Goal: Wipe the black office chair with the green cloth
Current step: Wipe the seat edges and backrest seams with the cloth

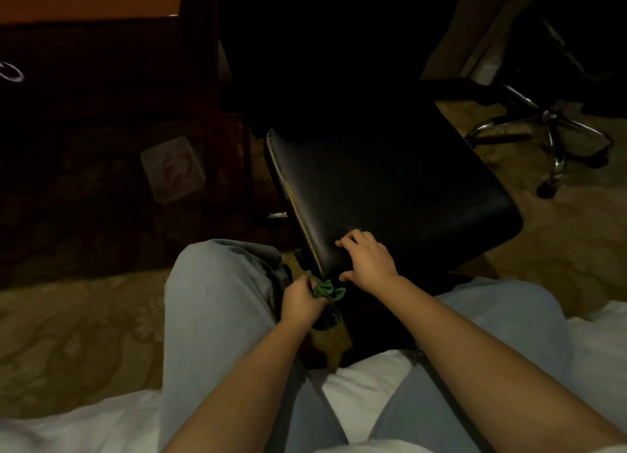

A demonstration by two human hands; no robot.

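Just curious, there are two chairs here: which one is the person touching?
The near black chair: the right hand holds its seat's front corner. The other chair, with chrome legs, stands untouched behind.

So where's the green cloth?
The green cloth is bunched in the left hand, head view low centre, at the near corner of the black chair seat, beside the right hand.
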